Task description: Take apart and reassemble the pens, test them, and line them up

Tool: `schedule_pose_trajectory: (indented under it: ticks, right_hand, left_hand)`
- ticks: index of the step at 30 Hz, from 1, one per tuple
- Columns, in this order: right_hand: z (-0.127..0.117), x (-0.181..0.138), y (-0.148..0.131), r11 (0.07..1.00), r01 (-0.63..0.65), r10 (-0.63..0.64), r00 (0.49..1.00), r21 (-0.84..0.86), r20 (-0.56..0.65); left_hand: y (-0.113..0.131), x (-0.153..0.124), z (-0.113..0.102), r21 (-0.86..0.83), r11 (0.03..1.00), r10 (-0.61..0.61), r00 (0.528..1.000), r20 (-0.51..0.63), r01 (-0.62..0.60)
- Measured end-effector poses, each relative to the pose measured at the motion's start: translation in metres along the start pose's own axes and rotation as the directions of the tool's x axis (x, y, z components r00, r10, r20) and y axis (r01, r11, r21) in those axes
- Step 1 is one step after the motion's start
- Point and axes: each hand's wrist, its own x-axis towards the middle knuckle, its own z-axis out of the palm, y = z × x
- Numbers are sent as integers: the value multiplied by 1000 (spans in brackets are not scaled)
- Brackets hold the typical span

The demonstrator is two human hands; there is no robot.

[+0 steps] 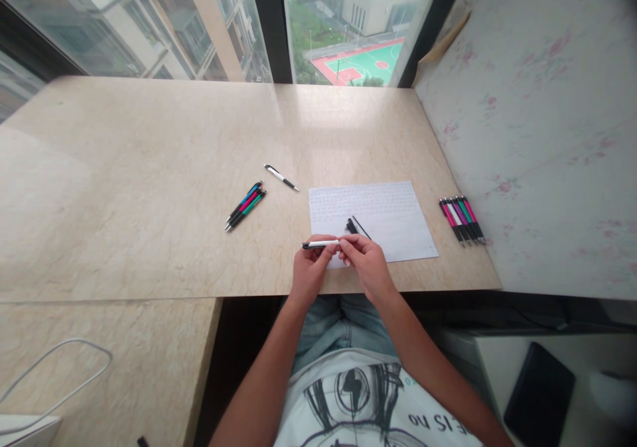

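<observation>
Your left hand grips a white pen at the paper's near-left corner | your right hand pinches its other end | black parts on the paper | pen row right of the paper

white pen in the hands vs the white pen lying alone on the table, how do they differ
The held pen is pinched between the left hand and right hand; the loose pen rests untouched on the table. The held pen lies nearly level across the picture, while the loose pen slants down rightward. Fingers hide the held pen's right end; the loose pen shows its whole length, black grip included. Both have white barrels.
</observation>
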Motion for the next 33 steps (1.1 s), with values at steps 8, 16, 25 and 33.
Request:
schedule_pose_trajectory:
  ticks: [8,16,25,33]
  right_hand:
    - [-46,17,-6,810,213,-320,941,-546,-107]
    - [-61,42,-2,389,322,-524,848,-863,81]
    - [-63,40,4,423,333,-498,862,-843,91]
    - [-44,22,-16,522,381,-508,858,-763,81]
  left_hand:
    - [-7,2,-3,-194,979,-71,996,-50,60]
    - [-7,2,-2,-215,974,-79,995,-55,66]
    - [-5,1,-2,-186,980,-78,997,-25,73]
    - [-2,0,2,-178,984,-23,1000,-1,23]
